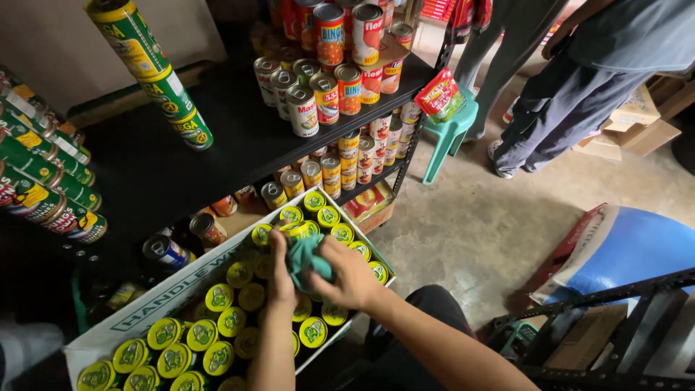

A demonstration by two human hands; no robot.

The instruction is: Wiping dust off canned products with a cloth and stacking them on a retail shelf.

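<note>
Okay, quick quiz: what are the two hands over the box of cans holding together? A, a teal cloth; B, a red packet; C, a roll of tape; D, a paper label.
A: the left hand and right hand grip a teal cloth around a can above the cardboard box.

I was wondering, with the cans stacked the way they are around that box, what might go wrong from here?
The tall green can stack on the black shelf leans and might topple if the shelf is bumped. The left hand and right hand press a teal cloth on a can in the cardboard box; the can could slip. The box juts out and may tip.
</note>
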